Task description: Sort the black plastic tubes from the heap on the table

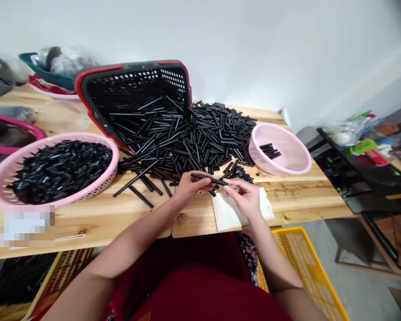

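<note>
Between my two hands a slim black tube (210,179) is held roughly level above the table's front part. My left hand (193,185) pinches its left end, and my right hand (243,194) has the right end between thumb and fingers. Just beyond lies a large heap of similar black tubes (200,142), spilling from a tipped black basket with a red rim (133,69). A small cluster of short black pieces (239,171) sits close behind my right hand. Under that hand is a white pad (229,214).
A pink basket (292,154) at right holds several black tubes. The pink basket (115,167) at left is full of shiny black pieces. Yellow crates (316,267) stand below the table edge. At far right, another table (354,156) carries bags and packets.
</note>
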Tool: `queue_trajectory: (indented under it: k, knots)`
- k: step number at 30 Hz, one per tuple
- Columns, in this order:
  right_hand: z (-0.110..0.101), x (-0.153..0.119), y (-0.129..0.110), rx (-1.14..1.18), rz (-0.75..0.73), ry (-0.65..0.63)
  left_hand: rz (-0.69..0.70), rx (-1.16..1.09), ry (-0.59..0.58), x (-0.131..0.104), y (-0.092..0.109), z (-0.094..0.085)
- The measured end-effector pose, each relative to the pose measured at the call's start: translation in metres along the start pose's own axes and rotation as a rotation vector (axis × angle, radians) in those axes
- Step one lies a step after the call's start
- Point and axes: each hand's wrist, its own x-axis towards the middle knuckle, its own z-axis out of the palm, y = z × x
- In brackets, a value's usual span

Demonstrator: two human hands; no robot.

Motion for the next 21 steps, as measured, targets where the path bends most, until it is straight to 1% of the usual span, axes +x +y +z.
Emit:
queue_trajectory:
  k: [5, 8, 11, 16, 18, 21]
  knots:
    - [0.0001, 0.0017, 0.0010, -0.105, -0.067, 0.074, -0.011, -0.054, 0.015, 0.0001, -0.0027, 0.0032]
    - [0.0013, 0.0019, 0.0016, -0.153, -0.087, 0.089, -0.003, -0.053, 0.009, -0.0003, -0.0029, 0.0029]
    - [0.0026, 0.0019, 0.0023, -0.142, -0.065, 0.080, 0.016, -0.048, -0.002, -0.0006, -0.0026, 0.0016]
    - [0.0018, 0.0013, 0.0036, -0.058, 0.039, 0.048, 0.038, -0.006, -0.003, -0.0008, -0.0026, 0.0009]
    - [0.0000, 0.0009, 0.0035, -0.086, 0.027, 0.035, 0.046, 0.003, -0.004, -0.0007, -0.0029, 0.0010]
    - [-0.0025, 0.0010, 0.0014, -0.142, -0.034, 0.006, 0.043, -0.001, 0.000, -0.0002, -0.0036, 0.0009]
